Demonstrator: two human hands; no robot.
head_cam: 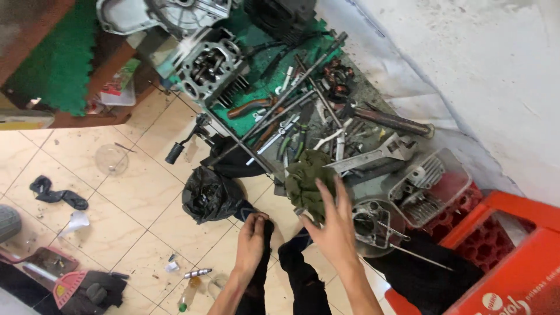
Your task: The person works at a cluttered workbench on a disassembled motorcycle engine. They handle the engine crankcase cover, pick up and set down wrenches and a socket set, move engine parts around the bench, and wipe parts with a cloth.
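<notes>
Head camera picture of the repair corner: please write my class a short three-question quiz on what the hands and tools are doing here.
1. True or false: the right hand reaches toward the olive green rag.
2. What does the left hand touch?
A. a black cloth
B. the big wrench
C. the red crate
3. Fill in: the big wrench lies among the tools on the low ____ mat.

Key
1. True; the fingers are spread at the rag's edge.
2. A; the black cloth sits at the fingers, though whether the grip is closed cannot be told.
3. Green.
</notes>
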